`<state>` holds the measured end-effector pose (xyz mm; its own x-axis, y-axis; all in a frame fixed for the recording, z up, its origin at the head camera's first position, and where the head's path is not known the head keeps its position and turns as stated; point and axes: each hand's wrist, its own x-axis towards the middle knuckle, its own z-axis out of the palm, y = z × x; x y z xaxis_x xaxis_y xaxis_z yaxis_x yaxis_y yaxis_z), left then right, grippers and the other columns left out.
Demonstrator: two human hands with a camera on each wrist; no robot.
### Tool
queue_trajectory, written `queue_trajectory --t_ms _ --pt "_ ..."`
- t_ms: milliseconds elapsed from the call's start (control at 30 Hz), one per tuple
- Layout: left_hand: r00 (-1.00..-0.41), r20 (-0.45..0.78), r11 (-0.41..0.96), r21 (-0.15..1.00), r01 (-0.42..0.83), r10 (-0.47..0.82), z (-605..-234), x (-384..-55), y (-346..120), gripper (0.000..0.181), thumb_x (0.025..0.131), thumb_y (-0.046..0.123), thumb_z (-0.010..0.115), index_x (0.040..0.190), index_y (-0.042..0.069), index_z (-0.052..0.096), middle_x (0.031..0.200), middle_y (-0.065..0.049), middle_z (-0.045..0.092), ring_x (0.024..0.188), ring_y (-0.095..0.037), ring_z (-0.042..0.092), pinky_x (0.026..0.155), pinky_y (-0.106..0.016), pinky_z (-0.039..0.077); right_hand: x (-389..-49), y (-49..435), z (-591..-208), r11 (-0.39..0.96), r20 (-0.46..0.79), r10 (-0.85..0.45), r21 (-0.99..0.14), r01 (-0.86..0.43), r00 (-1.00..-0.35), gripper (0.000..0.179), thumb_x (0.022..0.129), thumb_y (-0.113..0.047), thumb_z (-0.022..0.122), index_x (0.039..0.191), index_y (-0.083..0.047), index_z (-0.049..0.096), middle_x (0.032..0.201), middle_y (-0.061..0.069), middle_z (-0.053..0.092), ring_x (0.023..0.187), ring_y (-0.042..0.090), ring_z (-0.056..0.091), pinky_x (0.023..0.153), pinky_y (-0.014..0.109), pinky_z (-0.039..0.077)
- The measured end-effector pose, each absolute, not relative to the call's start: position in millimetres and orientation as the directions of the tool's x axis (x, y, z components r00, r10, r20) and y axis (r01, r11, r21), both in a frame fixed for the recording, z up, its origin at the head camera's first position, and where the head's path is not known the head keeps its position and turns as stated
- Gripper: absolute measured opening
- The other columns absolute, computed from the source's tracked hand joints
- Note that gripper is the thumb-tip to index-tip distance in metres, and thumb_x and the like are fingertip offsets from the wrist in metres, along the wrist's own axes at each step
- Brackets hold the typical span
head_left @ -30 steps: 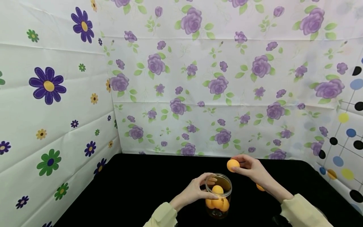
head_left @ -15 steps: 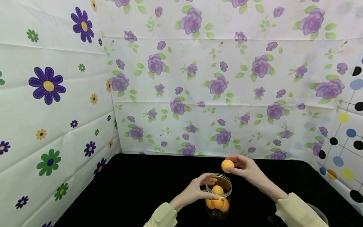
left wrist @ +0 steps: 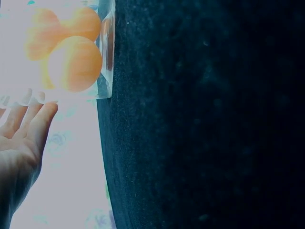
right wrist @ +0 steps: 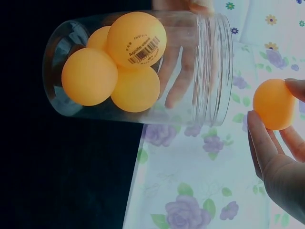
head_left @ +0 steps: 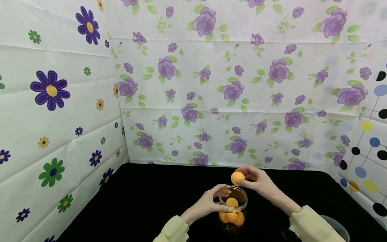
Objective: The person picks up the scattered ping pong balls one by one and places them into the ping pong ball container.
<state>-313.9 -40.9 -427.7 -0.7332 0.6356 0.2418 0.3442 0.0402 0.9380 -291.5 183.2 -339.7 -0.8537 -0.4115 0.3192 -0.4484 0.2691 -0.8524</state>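
Observation:
A clear plastic jar [head_left: 231,229] without a lid stands upright on the black cloth, and several orange ping-pong balls [right wrist: 89,76] lie inside it. My left hand [head_left: 208,202] grips the jar near its mouth, thumb on the near side and fingers round the far side. In the left wrist view the fingers [left wrist: 40,121] reach along the jar's wall. Just above the jar's rim, my right hand [head_left: 257,181] pinches one more orange ping-pong ball [head_left: 238,178] between thumb and fingertips. The right wrist view has this ball [right wrist: 274,104] outside the jar's open mouth.
A clear round container [head_left: 337,226] sits at the right, partly behind the right sleeve [head_left: 314,225]. Black cloth [head_left: 151,201] covers the table. Flowered sheets [head_left: 187,84] hang behind it and at the left; a dotted one [head_left: 372,161] hangs at the right.
My right hand has moved left with its ball, from right of the jar to over the rim. More of the clear container shows at the right. The left hand and jar stay put.

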Motion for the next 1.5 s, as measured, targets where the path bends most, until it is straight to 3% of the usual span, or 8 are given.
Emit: queue_trajectory --t_ms 600,1067,1500 --pt "-0.732 0.244 0.047 0.935 0.352 0.636 -428.8 -313.3 -41.2 0.056 0.082 0.022 0.069 0.131 0.029 0.043 0.124 0.0 0.05 0.111 -0.015 0.047 0.082 -0.03 0.044 -289.5 175.3 -342.7 0.238 0.335 -0.471 -0.842 -0.483 -0.816 0.036 0.088 -0.014 0.061 0.119 0.002 0.052 0.11 0.016 0.055 0.094 0.03 0.056 0.075 0.035 0.047" --pt "-0.724 0.285 0.045 0.916 0.399 0.629 -428.0 -312.9 -40.8 0.061 0.079 0.027 0.072 0.132 0.019 0.044 0.122 0.0 0.051 0.111 -0.01 0.046 0.082 -0.026 0.043 -292.4 176.9 -343.5 0.233 0.363 -0.471 -0.828 -0.51 -0.804 0.036 0.087 -0.014 0.063 0.117 0.001 0.053 0.111 0.015 0.055 0.098 0.029 0.055 0.079 0.031 0.046" --pt "-0.726 0.27 0.045 0.923 0.383 0.633 -427.0 -312.5 -41.5 0.062 0.079 0.027 0.072 0.133 0.021 0.043 0.123 0.0 0.052 0.112 -0.01 0.045 0.082 -0.026 0.043 -292.0 181.9 -339.8 0.265 0.329 -0.438 -0.842 -0.47 -0.837 0.036 0.087 -0.016 0.062 0.119 -0.001 0.052 0.112 0.015 0.055 0.099 0.028 0.054 0.077 0.031 0.047"
